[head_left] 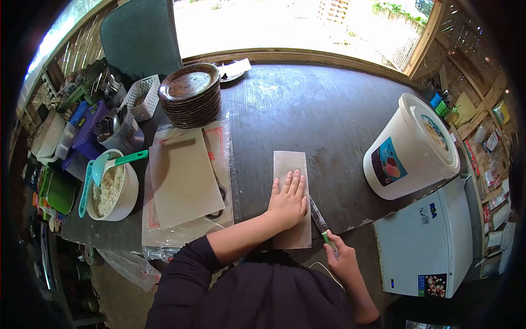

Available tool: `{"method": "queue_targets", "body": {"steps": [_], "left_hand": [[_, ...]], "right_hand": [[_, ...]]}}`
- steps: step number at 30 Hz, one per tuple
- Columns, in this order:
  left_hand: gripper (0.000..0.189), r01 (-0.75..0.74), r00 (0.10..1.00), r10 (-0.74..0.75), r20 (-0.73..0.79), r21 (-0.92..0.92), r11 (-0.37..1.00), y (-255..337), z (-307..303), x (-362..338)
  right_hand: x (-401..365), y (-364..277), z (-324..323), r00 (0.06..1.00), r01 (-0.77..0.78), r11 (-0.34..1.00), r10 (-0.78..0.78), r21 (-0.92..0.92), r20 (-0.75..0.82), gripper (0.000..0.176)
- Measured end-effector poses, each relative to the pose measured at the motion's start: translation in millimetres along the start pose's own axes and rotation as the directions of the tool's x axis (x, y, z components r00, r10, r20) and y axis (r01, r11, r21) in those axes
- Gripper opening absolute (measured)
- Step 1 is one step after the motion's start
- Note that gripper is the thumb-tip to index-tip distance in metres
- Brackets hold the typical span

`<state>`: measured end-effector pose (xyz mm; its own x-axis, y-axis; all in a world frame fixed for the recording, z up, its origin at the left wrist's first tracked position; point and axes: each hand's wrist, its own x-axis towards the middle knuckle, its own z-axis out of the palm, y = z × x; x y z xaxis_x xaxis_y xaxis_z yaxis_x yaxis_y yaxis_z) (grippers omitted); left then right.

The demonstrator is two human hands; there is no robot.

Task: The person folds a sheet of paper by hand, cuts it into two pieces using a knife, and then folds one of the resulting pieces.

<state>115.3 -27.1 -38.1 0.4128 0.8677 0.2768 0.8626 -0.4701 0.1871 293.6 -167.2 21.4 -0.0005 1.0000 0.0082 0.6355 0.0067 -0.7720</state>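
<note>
My left hand (289, 202) lies flat with fingers spread on a narrow folded strip of brown paper (289, 162) at the table's near edge. A knife (317, 214) with a green handle is gripped in my right hand (341, 255). Its blade points away from me and runs along the paper's right edge. To the left, larger sheets of brown paper (183, 181) rest on a plastic-wrapped pack with red print (219, 137). Dark scissor-like handles show partly from under those sheets.
A stack of brown plates (189, 98) stands at the back left, near a white basket (141, 98). At far left is a white pot (123, 192) of rice with a green-handled ladle. A large white bucket (383, 159) stands right, beside a white freezer (416, 241).
</note>
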Motion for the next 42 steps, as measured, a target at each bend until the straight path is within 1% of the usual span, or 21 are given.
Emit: {"method": "queue_targets", "body": {"steps": [2, 4, 7, 11, 13, 19, 20, 22, 26, 28, 29, 31, 32, 33, 34, 35, 36, 37, 38, 40, 42], "left_hand": [[0.061, -0.005, 1.0, 0.005, 0.005, -0.002, 1.0, -0.1, -0.3, 0.6], [0.062, 0.015, 1.0, -0.014, 0.028, -0.05, 0.999, 0.5, -0.9, 1.2], [0.061, 0.018, 1.0, -0.017, 0.022, -0.065, 0.998, 0.0, 0.3, 1.6], [0.061, 0.009, 1.0, -0.009, 0.002, -0.051, 0.999, 0.1, 0.0, 1.4], [0.06, 0.026, 0.999, -0.024, 0.036, -0.057, 0.998, 0.6, -4.0, 1.4], [0.061, 0.033, 0.999, -0.032, 0.034, -0.046, 0.998, 0.6, -1.0, 1.2], [0.061, 0.035, 0.999, -0.033, 0.036, -0.046, 0.998, 0.7, -0.9, 1.1], [0.062, 0.03, 0.999, -0.028, 0.04, -0.039, 0.999, 0.6, -1.6, 1.1], [0.062, 0.031, 0.999, -0.029, 0.037, -0.04, 0.999, 0.5, -1.3, 1.9], [0.063, 0.041, 0.995, -0.035, 0.097, -0.055, 0.998, 0.3, -3.1, 3.2], [0.063, 0.037, 0.995, -0.032, 0.092, -0.055, 0.998, -0.6, -8.7, 5.5], [0.06, 0.049, 0.973, -0.015, 0.228, -0.142, 0.989, -6.5, -22.2, 15.6], [0.06, 0.046, 0.974, -0.013, 0.224, -0.141, 0.989, -9.6, -36.0, 28.5], [0.058, 0.075, 0.923, -0.009, 0.386, -0.157, 0.985, -13.3, -52.9, 44.5], [0.055, 0.108, 0.844, 0.0, 0.536, -0.169, 0.98, -15.1, -61.4, 52.5], [0.055, 0.107, 0.846, 0.001, 0.532, -0.171, 0.979, -16.7, -56.2, 52.5], [0.053, 0.056, 0.927, 0.006, 0.376, -0.154, 0.987, -19.8, -44.0, 52.3], [0.05, 0.009, 0.978, 0.018, 0.207, -0.128, 0.992, -22.5, -31.9, 52.0], [0.05, 0.008, 0.98, 0.019, 0.201, -0.13, 0.991, -24.3, -20.4, 48.2], [0.051, -0.04, 0.999, 0.039, -0.013, -0.081, 0.996, -28.0, -2.2, 40.8], [0.053, -0.018, 1.0, 0.019, 0.015, -0.063, 0.998, -28.3, 1.5, 43.0]], "right_hand": [[3.6, -0.3, 0.7, 1.0, 0.019, 1.0, -0.019, -0.011, -0.008, 0.033], [11.2, 2.4, 5.1, 0.99, 0.136, 0.991, -0.136, -0.007, -0.035, 0.033], [24.9, -0.4, 9.7, 0.984, 0.174, 0.984, -0.175, -0.051, -0.026, 0.034], [37.6, -8.1, 10.6, 0.989, 0.144, 0.984, -0.145, -0.105, 0.0, 0.034], [37.5, -14.4, 7.4, 0.997, 0.041, 0.989, -0.032, -0.141, 0.068, 0.033], [24.9, 7.1, 10.3, 0.992, 0.129, 0.985, -0.13, -0.116, -0.002, 0.032], [22.1, 7.7, 9.5, 0.992, 0.128, 0.985, -0.129, -0.114, 0.0, 0.032], [16.0, 6.1, 6.4, 0.998, 0.061, 0.996, -0.061, -0.062, -0.001, 0.032], [9.0, 6.6, 1.3, 0.999, 0.034, 0.997, -0.035, -0.076, -0.005, 0.032], [8.2, 6.6, -1.0, 1.0, 0.016, 1.0, -0.016, -0.025, -0.009, 0.032], [8.6, 9.6, -1.8, 1.0, 0.018, 0.999, -0.018, -0.027, -0.014, 0.032], [12.0, 17.2, -2.3, 0.985, 0.155, 0.987, -0.157, -0.04, -0.069, 0.034], [13.1, 14.5, -5.4, 0.984, 0.158, 0.987, -0.16, -0.04, -0.073, 0.034], [12.9, 9.6, -10.1, 0.982, 0.174, 0.977, -0.182, -0.125, -0.053, 0.036], [12.7, 6.7, -13.0, 0.979, 0.191, 0.959, -0.202, -0.21, -0.031, 0.038], [13.6, 8.4, -12.1, 0.978, 0.193, 0.958, -0.204, -0.214, -0.032, 0.038], [15.1, 12.0, -9.6, 0.97, 0.226, 0.948, -0.24, -0.223, -0.041, 0.039], [16.4, 14.0, -8.5, 0.96, 0.259, 0.937, -0.277, -0.233, -0.049, 0.039], [16.8, 13.2, -7.7, 0.958, 0.262, 0.935, -0.281, -0.239, -0.05, 0.039], [19.1, 10.1, -3.4, 0.976, 0.196, 0.935, -0.215, -0.296, -0.033, 0.038], [24.9, 10.3, -0.1, 0.97, 0.222, 0.929, -0.24, -0.296, -0.026, 0.038]]}}
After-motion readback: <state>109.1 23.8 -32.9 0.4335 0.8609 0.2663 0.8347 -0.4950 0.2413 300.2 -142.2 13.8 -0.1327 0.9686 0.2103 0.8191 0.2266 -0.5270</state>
